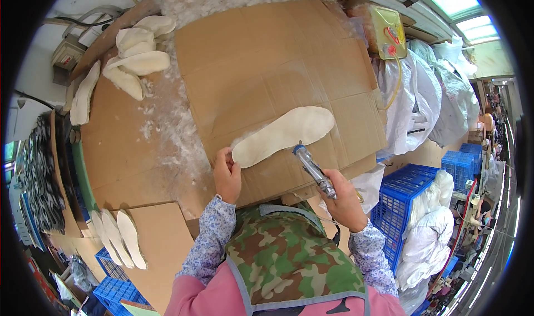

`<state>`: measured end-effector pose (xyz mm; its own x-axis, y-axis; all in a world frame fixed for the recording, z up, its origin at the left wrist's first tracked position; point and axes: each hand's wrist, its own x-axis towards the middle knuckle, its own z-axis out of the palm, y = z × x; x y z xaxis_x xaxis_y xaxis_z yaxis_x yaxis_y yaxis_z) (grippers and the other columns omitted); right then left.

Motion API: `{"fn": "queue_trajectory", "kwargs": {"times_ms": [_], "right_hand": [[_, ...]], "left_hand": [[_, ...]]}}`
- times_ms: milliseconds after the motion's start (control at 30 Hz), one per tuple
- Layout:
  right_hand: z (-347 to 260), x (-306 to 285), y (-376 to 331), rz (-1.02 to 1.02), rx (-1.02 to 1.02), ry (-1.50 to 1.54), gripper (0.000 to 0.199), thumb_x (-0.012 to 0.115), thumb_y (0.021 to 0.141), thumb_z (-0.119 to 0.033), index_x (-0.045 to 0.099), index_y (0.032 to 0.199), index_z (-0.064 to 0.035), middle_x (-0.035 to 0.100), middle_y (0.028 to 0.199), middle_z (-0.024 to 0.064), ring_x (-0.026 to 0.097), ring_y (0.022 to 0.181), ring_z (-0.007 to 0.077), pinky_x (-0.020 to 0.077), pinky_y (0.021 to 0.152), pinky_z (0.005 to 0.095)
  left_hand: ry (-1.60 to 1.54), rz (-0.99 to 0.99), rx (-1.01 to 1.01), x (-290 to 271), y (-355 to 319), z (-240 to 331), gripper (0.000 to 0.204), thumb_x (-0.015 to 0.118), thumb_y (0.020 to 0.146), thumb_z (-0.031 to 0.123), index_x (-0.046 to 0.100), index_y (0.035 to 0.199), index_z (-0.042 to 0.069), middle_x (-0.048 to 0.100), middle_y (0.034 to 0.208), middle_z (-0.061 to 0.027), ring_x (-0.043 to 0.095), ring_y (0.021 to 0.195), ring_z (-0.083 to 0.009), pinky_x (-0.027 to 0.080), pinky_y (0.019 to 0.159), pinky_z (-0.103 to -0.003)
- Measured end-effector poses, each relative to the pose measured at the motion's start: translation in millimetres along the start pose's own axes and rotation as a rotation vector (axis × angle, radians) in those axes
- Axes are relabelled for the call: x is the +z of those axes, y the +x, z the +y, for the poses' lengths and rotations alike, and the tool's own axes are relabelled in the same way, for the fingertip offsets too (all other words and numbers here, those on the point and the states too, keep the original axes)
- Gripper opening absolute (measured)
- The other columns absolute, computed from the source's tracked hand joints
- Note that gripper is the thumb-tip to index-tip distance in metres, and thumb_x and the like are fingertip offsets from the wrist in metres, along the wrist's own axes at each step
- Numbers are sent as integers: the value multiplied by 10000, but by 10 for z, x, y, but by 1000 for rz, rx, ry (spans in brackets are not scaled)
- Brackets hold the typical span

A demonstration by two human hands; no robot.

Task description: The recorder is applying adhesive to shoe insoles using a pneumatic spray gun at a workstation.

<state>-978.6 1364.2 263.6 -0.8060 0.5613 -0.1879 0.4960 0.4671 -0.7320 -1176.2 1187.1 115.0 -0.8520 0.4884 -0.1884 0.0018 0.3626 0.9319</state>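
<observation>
1. Room: a crowded workshop filled the right of the frame, with blue crates (pixel 410 189) and white bagged bundles (pixel 428 235) at lower right.
2. Tabletop (pixel 119 143): brown, dusted with white fluff (pixel 173 128); a flattened cardboard sheet (pixel 267 60) covered its centre.
3. Spare insoles: one heap (pixel 138 57) lay at upper left, three more (pixel 118 235) at lower left.
4. Insole (pixel 283 133): white, flat on the cardboard at frame centre. It looked light, thin and bendable, with a fuzzy, non-slip face; the narrow heel end appeared the best place to pin it.
5. Left hand (pixel 227 174): fingers pressed on that lower-left end, steadying it.
6. Right hand (pixel 344 199): fingers clenched around a slim metal-and-clear cylindrical tool (pixel 313 170), its tip touching the insole's lower edge.
</observation>
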Motion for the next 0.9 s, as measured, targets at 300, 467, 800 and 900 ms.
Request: {"fn": "queue_trajectory", "kwargs": {"times_ms": [300, 467, 800, 900], "right_hand": [[167, -208, -40, 127, 42, -30, 239, 624, 905, -76, 549, 1120, -5, 596, 802, 145, 599, 719, 278, 467, 660, 348], [236, -325, -54, 138, 131, -3, 291, 634, 846, -19, 546, 1123, -5, 606, 911, 207, 606, 822, 391, 477, 702, 398], [296, -406, -65, 219, 138, -56, 232, 620, 893, -53, 547, 1106, 1, 598, 829, 196, 603, 759, 377, 471, 662, 394], [298, -378, -83, 224, 147, -46, 237, 627, 884, -49, 548, 1102, 3, 596, 829, 197, 603, 758, 373, 469, 660, 395]], "left_hand": [[4, 5, 27, 9, -2, -15, 372, 557, 842, -50, 528, 1201, 45, 525, 829, -51, 512, 742, -153, 460, 681, -289], [-18, -1, 21, 16, -9, -28, 381, 562, 840, -48, 530, 1208, 48, 513, 826, -45, 504, 747, -152, 459, 692, -289], [-23, -5, 2, -4, -16, -58, 368, 564, 845, -36, 533, 1203, 46, 520, 837, -45, 509, 758, -157, 463, 707, -291], [-9, -2, 4, -6, -19, -47, 365, 569, 845, -29, 532, 1200, 44, 529, 836, -50, 516, 756, -161, 466, 705, -294]]}}
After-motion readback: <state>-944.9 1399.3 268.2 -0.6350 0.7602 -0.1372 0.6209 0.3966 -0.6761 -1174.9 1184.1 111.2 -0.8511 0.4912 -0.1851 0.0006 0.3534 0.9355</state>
